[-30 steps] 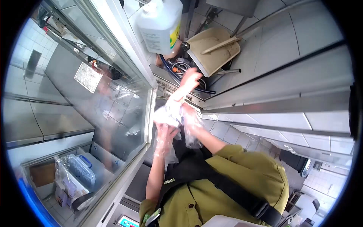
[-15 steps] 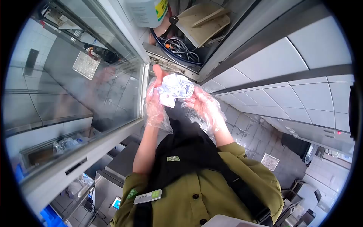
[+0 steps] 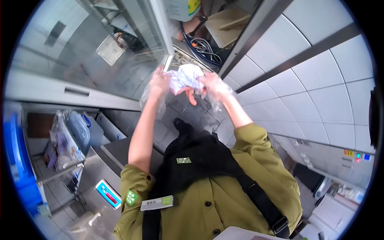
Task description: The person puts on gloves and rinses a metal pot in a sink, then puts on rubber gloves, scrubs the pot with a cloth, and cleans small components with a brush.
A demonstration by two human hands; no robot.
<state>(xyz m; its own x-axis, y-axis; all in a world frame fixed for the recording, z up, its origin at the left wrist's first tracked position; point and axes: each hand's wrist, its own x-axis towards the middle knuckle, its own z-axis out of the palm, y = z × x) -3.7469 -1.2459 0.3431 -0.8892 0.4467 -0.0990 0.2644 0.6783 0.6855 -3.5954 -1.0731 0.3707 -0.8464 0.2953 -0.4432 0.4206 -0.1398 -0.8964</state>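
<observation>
A crumpled white, thin cloth-like bundle hangs between my hands, above the floor near the doorway. From its underside droops a pink-orange, finger-shaped flap; whether it is part of the bundle I cannot tell. My left hand, in a loose clear plastic glove, is closed on the bundle's left edge. On the other side my right hand, gloved the same way, pinches the right edge. Motion blurs both sets of fingers a little.
A glass door with a pale frame stands ahead on the left. Beyond the doorway lie a coiled hose, a beige dustpan and a plastic jug. White tiles line the right. A scale sits on a steel counter at lower left.
Both hands have turned over, from palms facing up to backs showing, and the bundle has turned with them. The pink-orange flap, earlier pointing up at the left, now hangs down. The camera view has shifted.
</observation>
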